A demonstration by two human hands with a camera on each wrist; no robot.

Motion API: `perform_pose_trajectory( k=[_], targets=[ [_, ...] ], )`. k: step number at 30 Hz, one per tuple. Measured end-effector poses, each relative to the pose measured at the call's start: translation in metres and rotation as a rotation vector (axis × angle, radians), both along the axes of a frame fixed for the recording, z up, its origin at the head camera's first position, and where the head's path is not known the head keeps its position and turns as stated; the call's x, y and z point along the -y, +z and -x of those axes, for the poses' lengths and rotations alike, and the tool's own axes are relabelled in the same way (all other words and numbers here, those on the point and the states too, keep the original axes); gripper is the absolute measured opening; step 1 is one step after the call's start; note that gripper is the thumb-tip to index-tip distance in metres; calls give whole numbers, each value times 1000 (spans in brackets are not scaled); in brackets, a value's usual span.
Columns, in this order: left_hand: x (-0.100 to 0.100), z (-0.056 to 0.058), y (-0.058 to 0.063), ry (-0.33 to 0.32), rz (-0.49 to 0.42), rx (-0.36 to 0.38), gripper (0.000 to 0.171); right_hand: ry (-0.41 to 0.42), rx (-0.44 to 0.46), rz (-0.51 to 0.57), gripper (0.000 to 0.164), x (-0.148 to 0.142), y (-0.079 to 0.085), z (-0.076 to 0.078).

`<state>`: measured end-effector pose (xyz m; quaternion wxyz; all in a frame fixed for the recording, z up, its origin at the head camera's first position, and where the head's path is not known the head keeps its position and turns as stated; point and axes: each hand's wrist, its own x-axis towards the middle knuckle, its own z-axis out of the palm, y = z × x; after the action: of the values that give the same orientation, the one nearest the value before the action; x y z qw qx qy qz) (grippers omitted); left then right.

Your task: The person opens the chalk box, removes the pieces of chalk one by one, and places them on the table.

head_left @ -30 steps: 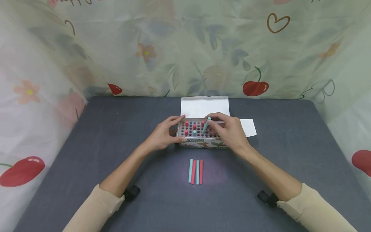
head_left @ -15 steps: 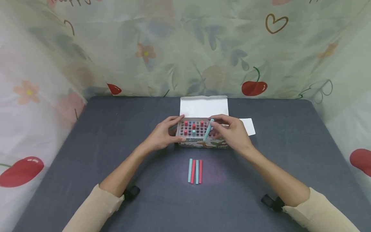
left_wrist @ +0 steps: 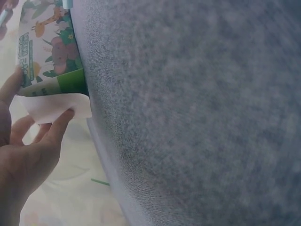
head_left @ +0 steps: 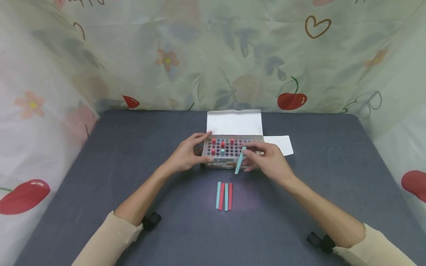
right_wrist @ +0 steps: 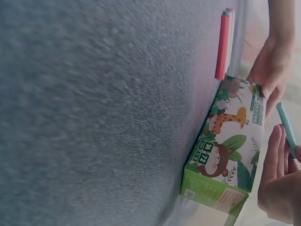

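Observation:
An open carton box [head_left: 221, 164] printed with cartoon animals holds an insert with rows of round holes. Several red chalk sticks [head_left: 222, 145] and a turquoise one [head_left: 222, 152] stand upright in it. My left hand [head_left: 186, 155] grips the box's left end, thumb on the front wall, fingers behind; the left wrist view shows a fingertip on a white side flap [left_wrist: 59, 107]. My right hand [head_left: 271, 159] pinches a turquoise chalk stick [head_left: 240, 161] by its upper part, tilted, in front of the box's right half. Below lie several red and turquoise chalk sticks [head_left: 222, 197] side by side.
The box's white lid [head_left: 234, 123] is folded back on the dark grey table [head_left: 149, 125]. A white end flap [head_left: 281, 144] sticks out on the right. A patterned curtain [head_left: 206, 55] hangs behind and along both sides.
My right hand has drawn the turquoise chalk stick from over the holes toward me and down, past the box's front edge. My left hand keeps its grip on the box.

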<state>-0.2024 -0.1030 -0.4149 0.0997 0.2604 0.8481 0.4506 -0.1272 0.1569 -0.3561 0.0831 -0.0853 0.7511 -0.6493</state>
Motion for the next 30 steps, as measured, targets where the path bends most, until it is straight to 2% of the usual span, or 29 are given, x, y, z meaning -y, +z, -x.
perform_pose_trajectory(
  k=[6,12,19,25,30],
  targets=[
    [0,0,0,0,0,4,83,17,21,-37,29,-2,-4,-7],
    [0,-1,0,0,-2,-1,84,41,77,-23,29,-2,-9,-12],
    [-1,-2,2,0,-6,7,83,54,103,-37,31,-7,-40,-8],
    [-1,-1,2,-8,6,0,83,74,153,-23,33,-5,-48,-12],
    [1,-2,3,-15,-5,11,84,91,207,-33,31,-2,-48,-17]
  ],
)
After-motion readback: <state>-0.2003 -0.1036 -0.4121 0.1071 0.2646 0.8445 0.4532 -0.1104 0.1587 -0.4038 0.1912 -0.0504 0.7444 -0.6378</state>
